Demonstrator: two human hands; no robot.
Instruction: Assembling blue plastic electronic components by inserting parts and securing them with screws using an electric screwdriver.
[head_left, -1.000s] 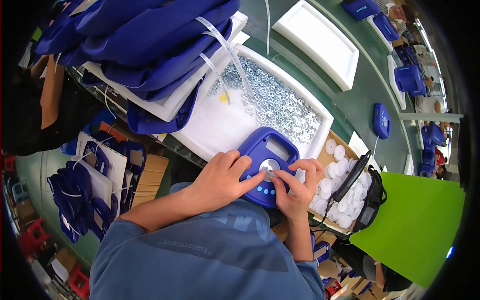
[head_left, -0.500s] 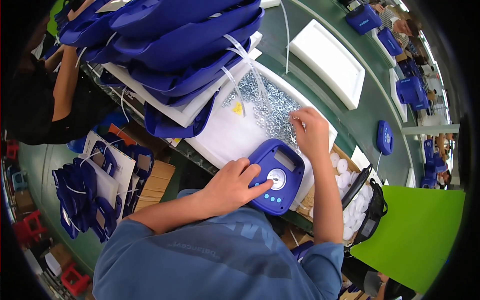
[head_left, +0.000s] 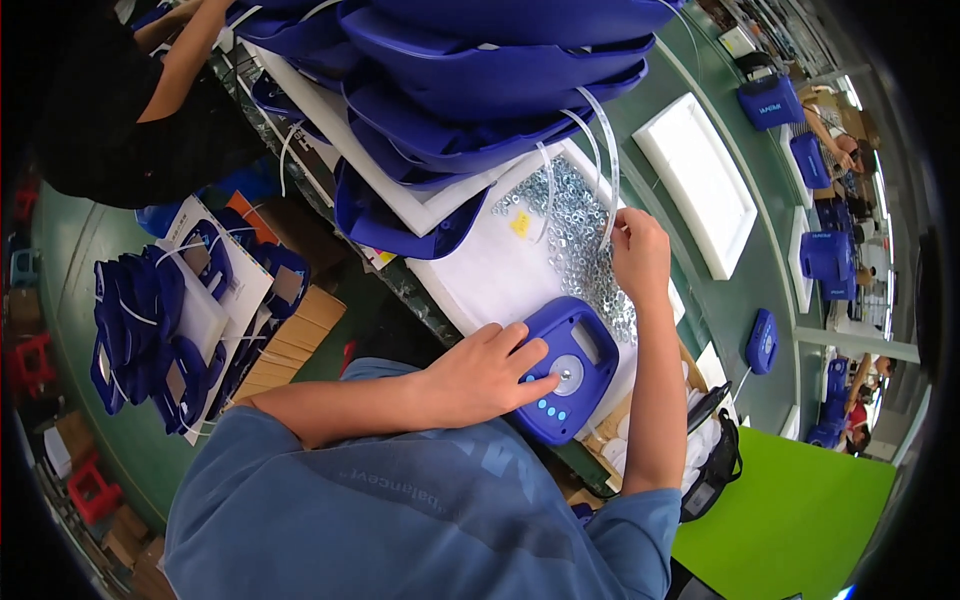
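1. A green bench (head_left: 745, 310) spreads beyond my grip.
2. My left hand (head_left: 480, 375), half-open, rests on the blue panel (head_left: 592, 385), likely steadying it.
3. My right hand (head_left: 642, 255) bunches by small metal parts (head_left: 598, 285); whether holding any, I can't tell.

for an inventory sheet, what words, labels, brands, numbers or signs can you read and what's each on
Wording left unquoted:
Blue-grey cloth shirt: faint lettering
Dark blue plastic case, upper right: pale lettering
Small yellow tag in white rectangular tray: too small to read
Blue plastic housing with round light-blue buttons: none readable
Others: mostly too small or blurred
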